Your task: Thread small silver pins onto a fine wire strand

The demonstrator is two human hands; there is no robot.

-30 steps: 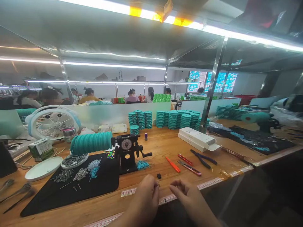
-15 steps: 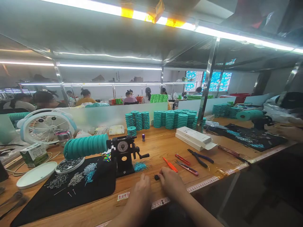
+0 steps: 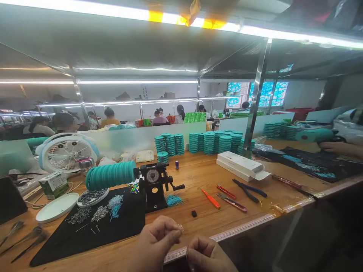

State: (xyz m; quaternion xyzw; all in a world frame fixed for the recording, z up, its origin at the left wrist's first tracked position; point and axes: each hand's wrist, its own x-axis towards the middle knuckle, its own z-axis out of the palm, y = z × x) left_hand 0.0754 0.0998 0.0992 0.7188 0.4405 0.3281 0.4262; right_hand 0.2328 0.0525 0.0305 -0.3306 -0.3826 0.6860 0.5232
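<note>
Handling of small parts at the fingertips, above the front edge of the wooden bench.

Left hand: thumb and forefinger drawn narrow. One small shiny piece at their tips; whether gripped or lying just beyond, cannot tell.

Right hand: just beside the left, fingers curled inward; whether they pinch anything, cannot tell.

Step in hand, as judged: close two-handed fingertip work, away from the winder. Any next move calls for a light, exact pinch and a clear view of the piece.

Beyond the hands: one black block; one bundle of blue threads, beside the black hand-cranked winder, its shaft loaded with teal spools.

To the right: one orange-handled tool; one pair of thread snips; one pair of pliers, handles spread.

To the left: one black mat, bearing silvery small parts.
</note>
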